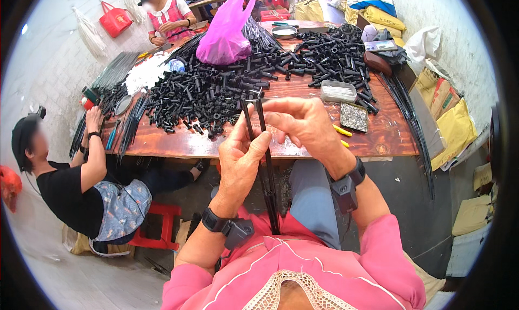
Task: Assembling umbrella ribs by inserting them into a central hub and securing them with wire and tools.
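My left hand (238,158) is closed around a few long, thin black rods (268,185). The rods slant down from my fingers to my lap, and their upper ends stick up near the table's front edge. Close beside those ends, my right hand (311,123) has its thumb and forefinger drawn together. Whatever it pinches is too small to make out. Just beyond both hands lies a large heap of short black plastic tubes (203,93). A clear plastic box (338,91) and a square tin of small metal pieces (354,117) sit to the right of my right hand.
Yellow-handled pliers (342,130) rest by the tin. A purple plastic bag (227,31) stands on the heap. Long black rods (408,120) overhang the table's right edge. Two co-workers sit at the table (186,146), one at left on a red stool (162,223), one at the far side.
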Available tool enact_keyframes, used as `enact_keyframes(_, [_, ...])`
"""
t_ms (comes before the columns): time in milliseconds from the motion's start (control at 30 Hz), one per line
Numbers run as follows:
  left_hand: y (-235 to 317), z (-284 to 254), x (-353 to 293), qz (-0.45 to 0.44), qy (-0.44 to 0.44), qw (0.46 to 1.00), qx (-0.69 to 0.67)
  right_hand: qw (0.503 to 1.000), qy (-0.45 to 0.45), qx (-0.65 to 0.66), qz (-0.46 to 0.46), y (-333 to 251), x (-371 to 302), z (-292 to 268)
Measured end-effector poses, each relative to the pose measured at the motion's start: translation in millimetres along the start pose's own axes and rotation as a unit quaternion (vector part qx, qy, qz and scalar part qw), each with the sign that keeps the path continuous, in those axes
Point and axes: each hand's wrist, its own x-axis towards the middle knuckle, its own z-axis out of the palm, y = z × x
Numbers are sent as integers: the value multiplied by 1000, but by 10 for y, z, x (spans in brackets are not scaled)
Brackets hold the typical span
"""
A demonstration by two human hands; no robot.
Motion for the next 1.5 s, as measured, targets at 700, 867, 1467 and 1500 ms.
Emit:
enact_keyframes(700, [202,-217,528,-82,35,989,-116,969,-73,231,55,249,399,56])
enact_keyframes(867, [248,-230,516,-101,20,978,-180,944,-75,319,37,323,428,139])
enact_keyframes(1467, [146,-342,457,-59,107,967,-225,964,12,265,-25,293,379,358])
enact_keyframes(1500, [155,-318,451,-57,111,965,-229,957,-2,289,9,252,389,342])
